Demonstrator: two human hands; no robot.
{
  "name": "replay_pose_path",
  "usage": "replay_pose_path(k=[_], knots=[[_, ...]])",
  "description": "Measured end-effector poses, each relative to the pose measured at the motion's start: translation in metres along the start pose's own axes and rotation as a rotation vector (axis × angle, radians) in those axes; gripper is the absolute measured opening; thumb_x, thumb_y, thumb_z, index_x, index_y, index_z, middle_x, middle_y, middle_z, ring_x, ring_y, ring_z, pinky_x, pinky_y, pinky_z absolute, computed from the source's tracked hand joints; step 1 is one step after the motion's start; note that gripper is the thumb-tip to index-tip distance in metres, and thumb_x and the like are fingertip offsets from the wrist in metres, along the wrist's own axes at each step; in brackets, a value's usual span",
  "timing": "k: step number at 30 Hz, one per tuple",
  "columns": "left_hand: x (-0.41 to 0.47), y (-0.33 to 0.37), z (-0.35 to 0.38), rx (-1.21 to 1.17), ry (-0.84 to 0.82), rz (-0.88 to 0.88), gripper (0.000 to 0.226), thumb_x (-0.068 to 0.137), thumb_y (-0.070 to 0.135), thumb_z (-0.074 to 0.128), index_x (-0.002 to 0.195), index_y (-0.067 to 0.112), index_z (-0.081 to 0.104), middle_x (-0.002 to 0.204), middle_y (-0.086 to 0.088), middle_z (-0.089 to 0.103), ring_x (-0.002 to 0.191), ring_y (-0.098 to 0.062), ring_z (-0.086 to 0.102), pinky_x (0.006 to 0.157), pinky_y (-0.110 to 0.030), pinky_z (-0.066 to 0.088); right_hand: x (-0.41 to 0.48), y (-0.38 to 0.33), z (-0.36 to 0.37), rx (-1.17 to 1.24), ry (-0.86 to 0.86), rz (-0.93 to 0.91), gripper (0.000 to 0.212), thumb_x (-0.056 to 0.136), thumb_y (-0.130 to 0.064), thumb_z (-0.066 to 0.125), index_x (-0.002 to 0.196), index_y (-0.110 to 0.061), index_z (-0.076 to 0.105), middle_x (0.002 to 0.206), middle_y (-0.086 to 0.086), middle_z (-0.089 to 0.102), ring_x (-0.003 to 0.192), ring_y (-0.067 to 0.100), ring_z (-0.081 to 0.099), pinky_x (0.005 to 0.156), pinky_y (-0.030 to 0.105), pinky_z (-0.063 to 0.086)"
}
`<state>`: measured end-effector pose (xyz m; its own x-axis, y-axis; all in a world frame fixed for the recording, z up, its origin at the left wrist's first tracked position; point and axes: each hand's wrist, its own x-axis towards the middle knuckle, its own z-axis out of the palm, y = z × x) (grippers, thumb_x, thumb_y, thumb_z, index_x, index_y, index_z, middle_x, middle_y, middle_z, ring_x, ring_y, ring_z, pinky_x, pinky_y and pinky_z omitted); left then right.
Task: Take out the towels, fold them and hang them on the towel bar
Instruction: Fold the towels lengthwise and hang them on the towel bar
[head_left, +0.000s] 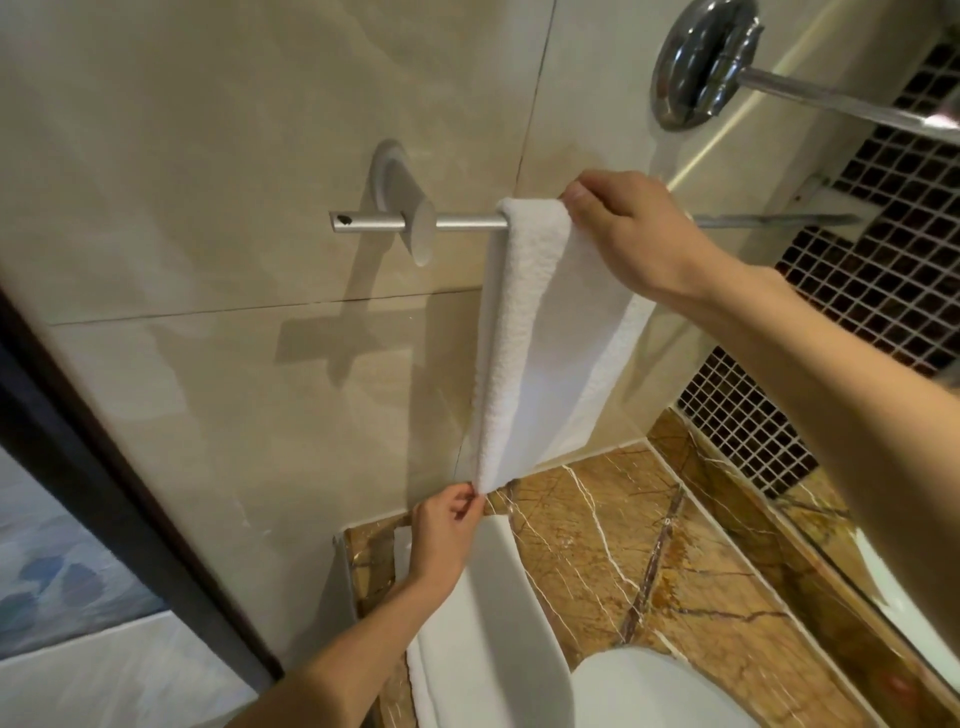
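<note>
Head view has your folded towel (530, 338) already draped over the bar (467, 222), right grip (639, 234) curled over its top, left grip (441, 535) below pinching its bottom corner; likely only straightening remains.

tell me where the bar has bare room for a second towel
Bare towel bar between the wall mount and the towel, only a short stretch. Past the right hand it seems to run on bare toward the mosaic tiles. Crowded where towel and hand meet.
</note>
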<state>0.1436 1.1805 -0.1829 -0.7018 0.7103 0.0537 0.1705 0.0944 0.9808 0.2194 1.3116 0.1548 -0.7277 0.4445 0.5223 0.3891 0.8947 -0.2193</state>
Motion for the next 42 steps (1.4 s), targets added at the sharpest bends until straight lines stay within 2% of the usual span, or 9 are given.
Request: replay_pose_path(k=[11, 14, 17, 21, 25, 29, 32, 37, 42], knots=[[0.010, 0.005, 0.039, 0.010, -0.060, 0.047, 0.010, 0.080, 0.008, 0.073, 0.078, 0.017, 0.070, 0.060, 0.010, 0.066, 0.057, -0.006, 0.063, 0.059, -0.021, 0.051, -0.009, 0.039, -0.011, -0.069, 0.031, -0.030, 0.034, 0.103, -0.022, 0.035, 0.095, 0.003, 0.057, 0.092, 0.019, 0.061, 0.086, 0.034, 0.055, 0.075, 0.041, 0.039], [0.015, 0.006, 0.050, 0.020, -0.070, 0.061, 0.024, 0.080, 0.006, 0.073, 0.073, 0.028, 0.065, 0.057, 0.008, 0.065, 0.056, -0.014, 0.062, 0.061, -0.033, 0.053, -0.012, 0.050, -0.014, -0.066, 0.035, -0.032, 0.034, 0.103, -0.021, 0.034, 0.099, 0.004, 0.057, 0.095, 0.019, 0.063, 0.089, 0.035, 0.056, 0.080, 0.044, 0.041], [0.021, 0.008, 0.066, 0.034, -0.078, 0.075, 0.021, 0.079, 0.008, 0.074, 0.072, 0.026, 0.065, 0.055, 0.005, 0.063, 0.053, -0.019, 0.059, 0.061, -0.038, 0.054, -0.015, 0.066, -0.021, -0.069, 0.033, -0.043, 0.034, 0.103, -0.019, 0.034, 0.098, 0.006, 0.057, 0.091, 0.021, 0.062, 0.086, 0.035, 0.056, 0.078, 0.043, 0.041], [0.031, 0.010, 0.088, 0.047, -0.100, 0.085, 0.010, 0.079, 0.013, 0.075, 0.076, 0.021, 0.070, 0.056, 0.011, 0.064, 0.055, -0.013, 0.060, 0.061, -0.032, 0.054, -0.017, 0.090, -0.032, -0.063, 0.023, -0.028, 0.035, 0.103, -0.016, 0.035, 0.095, 0.010, 0.057, 0.087, 0.023, 0.060, 0.082, 0.035, 0.054, 0.075, 0.040, 0.037], [0.040, 0.017, 0.113, 0.078, -0.129, 0.104, 0.015, 0.079, 0.017, 0.075, 0.074, 0.028, 0.066, 0.055, 0.025, 0.060, 0.051, 0.000, 0.054, 0.054, -0.015, 0.044, -0.021, 0.115, -0.042, -0.036, 0.013, 0.013, 0.032, 0.102, -0.016, 0.036, 0.097, 0.006, 0.059, 0.087, 0.011, 0.059, 0.084, 0.027, 0.055, 0.075, 0.035, 0.038], [0.051, 0.021, 0.142, 0.067, -0.177, 0.126, 0.013, 0.079, 0.015, 0.075, 0.076, 0.024, 0.067, 0.050, 0.025, 0.056, 0.048, 0.004, 0.050, 0.054, -0.007, 0.039, -0.025, 0.140, -0.052, 0.022, -0.007, 0.081, 0.030, 0.101, -0.017, 0.036, 0.092, 0.001, 0.059, 0.086, 0.010, 0.057, 0.082, 0.022, 0.053, 0.071, 0.030, 0.035], [0.058, 0.024, 0.163, 0.070, -0.200, 0.151, 0.007, 0.079, 0.014, 0.075, 0.078, 0.017, 0.069, 0.048, 0.026, 0.054, 0.046, 0.005, 0.048, 0.052, -0.005, 0.036, -0.026, 0.159, -0.058, 0.062, 0.007, 0.110, 0.031, 0.098, -0.020, 0.037, 0.089, -0.003, 0.061, 0.086, 0.009, 0.059, 0.081, 0.017, 0.053, 0.073, 0.028, 0.038], [0.064, 0.030, 0.191, 0.072, -0.250, 0.207, 0.019, 0.081, 0.013, 0.073, 0.072, 0.027, 0.062, 0.048, 0.026, 0.050, 0.044, 0.006, 0.045, 0.051, -0.003, 0.034, -0.028, 0.188, -0.063, 0.090, 0.020, 0.180, 0.036, 0.091, -0.025, 0.036, 0.084, 0.003, 0.057, 0.081, 0.022, 0.057, 0.075, 0.031, 0.052, 0.067, 0.040, 0.038], [0.070, 0.034, 0.210, 0.068, -0.279, 0.205, 0.009, 0.083, 0.018, 0.071, 0.077, 0.023, 0.067, 0.050, 0.026, 0.052, 0.047, 0.004, 0.046, 0.052, -0.007, 0.035, -0.033, 0.209, -0.068, 0.066, 0.031, 0.221, 0.039, 0.095, -0.029, 0.034, 0.091, 0.000, 0.060, 0.087, 0.017, 0.063, 0.074, 0.021, 0.054, 0.063, 0.031, 0.039]])
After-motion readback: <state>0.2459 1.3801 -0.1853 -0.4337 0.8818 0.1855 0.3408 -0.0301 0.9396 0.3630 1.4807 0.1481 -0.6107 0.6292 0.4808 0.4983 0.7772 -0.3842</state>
